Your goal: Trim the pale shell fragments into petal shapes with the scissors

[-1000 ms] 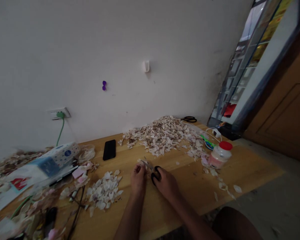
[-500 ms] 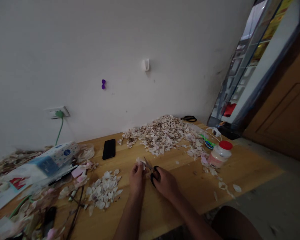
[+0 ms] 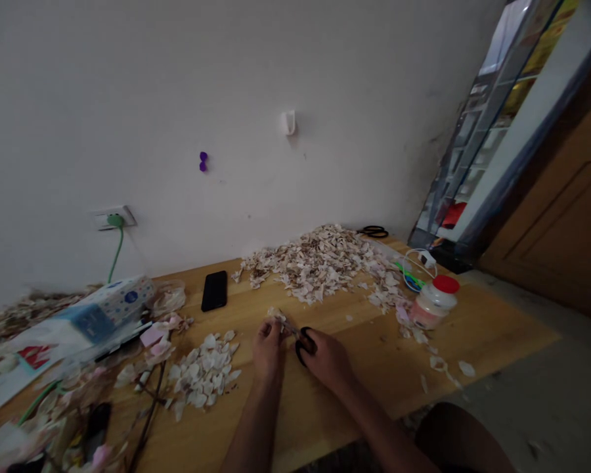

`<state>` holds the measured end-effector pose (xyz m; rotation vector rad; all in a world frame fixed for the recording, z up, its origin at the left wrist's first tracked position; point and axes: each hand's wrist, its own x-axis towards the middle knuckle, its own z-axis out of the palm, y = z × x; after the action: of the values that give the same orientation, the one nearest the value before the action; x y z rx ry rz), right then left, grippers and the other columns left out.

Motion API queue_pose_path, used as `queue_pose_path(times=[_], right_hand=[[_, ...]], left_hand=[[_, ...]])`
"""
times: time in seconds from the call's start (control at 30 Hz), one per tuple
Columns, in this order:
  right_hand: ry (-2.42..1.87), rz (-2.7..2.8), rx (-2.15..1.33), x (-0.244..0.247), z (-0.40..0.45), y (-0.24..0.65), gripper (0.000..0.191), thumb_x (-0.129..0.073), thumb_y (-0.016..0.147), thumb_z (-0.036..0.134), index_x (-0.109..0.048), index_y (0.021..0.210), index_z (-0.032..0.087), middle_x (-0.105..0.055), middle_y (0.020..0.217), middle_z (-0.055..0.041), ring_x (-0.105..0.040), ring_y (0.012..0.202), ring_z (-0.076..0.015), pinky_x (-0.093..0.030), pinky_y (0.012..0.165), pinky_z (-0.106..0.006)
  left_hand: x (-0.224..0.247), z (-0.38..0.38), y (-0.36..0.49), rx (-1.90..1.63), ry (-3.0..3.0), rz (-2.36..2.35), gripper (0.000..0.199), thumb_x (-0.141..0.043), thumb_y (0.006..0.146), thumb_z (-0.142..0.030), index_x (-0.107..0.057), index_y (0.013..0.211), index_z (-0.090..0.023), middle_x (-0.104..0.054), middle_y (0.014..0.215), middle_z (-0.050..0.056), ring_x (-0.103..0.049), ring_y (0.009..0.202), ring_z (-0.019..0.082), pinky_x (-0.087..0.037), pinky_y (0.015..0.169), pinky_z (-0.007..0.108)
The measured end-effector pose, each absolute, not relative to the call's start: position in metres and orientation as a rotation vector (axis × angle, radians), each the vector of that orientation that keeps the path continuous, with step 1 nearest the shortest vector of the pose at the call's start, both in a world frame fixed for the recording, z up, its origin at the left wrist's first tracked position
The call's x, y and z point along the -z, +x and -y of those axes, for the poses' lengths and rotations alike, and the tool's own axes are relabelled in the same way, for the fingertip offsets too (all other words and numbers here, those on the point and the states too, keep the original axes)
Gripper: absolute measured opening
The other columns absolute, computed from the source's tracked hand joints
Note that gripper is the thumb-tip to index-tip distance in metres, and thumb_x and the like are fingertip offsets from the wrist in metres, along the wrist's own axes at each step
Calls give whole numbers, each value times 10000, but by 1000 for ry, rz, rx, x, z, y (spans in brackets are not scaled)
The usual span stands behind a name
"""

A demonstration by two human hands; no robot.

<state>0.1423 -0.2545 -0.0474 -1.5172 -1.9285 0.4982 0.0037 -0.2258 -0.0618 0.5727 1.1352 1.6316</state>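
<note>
Over the middle of the wooden table, my left hand pinches a thin, pale, petal-like piece between thumb and fingers. My right hand is closed round a pair of scissors with black loop handles. Its blades point left at the piece; how far apart they are is hard to make out. Left of my forearm lies a small pile of whitish petal-like pieces. Beyond my hands, against the wall, spreads a larger heap of pale and brownish flakes.
A black phone lies at the back left. To the right stands a red-lidded jar beside a white cable. Another black-handled pair of scissors rests behind the heap. A tissue pack and clutter fill the left side.
The scissor blades, spread and plainly visible before, are now closer in against the pale piece. The piece has turned slightly in my left fingers. Both hands stay in nearly the same place.
</note>
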Motion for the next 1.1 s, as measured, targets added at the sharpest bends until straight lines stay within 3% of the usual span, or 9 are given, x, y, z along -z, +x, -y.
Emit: queue_pose_path(times=[0.63, 1.1], right_hand=[[-1548, 1937, -459, 45, 256, 142, 158, -534, 831, 400, -572, 822, 247, -667, 757, -1, -602, 697, -171, -315, 587, -243], [-1589, 1956, -548, 51, 251, 144, 220, -489, 873, 395, -625, 951, 242, -708, 877, -39, -640, 801, -193, -378, 649, -241]], left_hand=[[52, 231, 9, -1690, 500, -1023, 264, -794, 576, -325, -695, 744, -146, -701, 777, 40, -650, 729, 158, -498, 775, 298], [47, 231, 8, -1612, 601, -1125, 267, -764, 592, -390, -717, 730, -167, -701, 751, 27, -640, 695, 157, -487, 722, 263]])
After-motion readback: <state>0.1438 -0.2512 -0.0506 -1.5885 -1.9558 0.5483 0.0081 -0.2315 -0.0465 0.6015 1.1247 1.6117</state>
